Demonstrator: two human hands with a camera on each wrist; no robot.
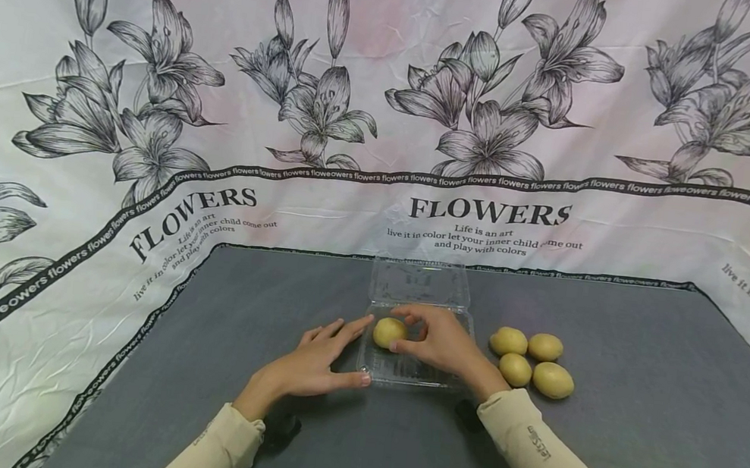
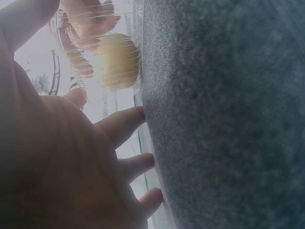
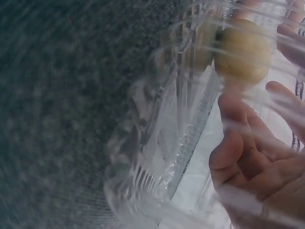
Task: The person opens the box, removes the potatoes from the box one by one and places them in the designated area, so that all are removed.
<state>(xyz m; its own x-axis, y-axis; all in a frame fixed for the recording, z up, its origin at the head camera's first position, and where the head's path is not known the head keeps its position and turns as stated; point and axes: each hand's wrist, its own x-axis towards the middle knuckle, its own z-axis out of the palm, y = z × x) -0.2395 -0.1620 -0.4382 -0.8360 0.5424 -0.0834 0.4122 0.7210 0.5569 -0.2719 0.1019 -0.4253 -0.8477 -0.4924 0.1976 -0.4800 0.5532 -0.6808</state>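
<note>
A clear plastic clamshell box (image 1: 411, 380) lies on the grey table with its lid (image 1: 419, 284) raised at the back. One yellow potato (image 1: 389, 332) sits in the box's left part, and shows through the clear wall in the left wrist view. My right hand (image 1: 436, 337) reaches into the box beside that potato. In the right wrist view, a small gap separates its loosely bent fingers (image 3: 233, 112) from the potato (image 3: 243, 52). At the box's left side, my left hand (image 1: 315, 361) has its fingers spread, touching the edge.
Several more potatoes (image 1: 544, 347) lie in a cluster on the table (image 1: 629, 428), right of the box. A white cloth (image 1: 321, 221) printed with flowers and lettering hangs behind the table and along its sides.
</note>
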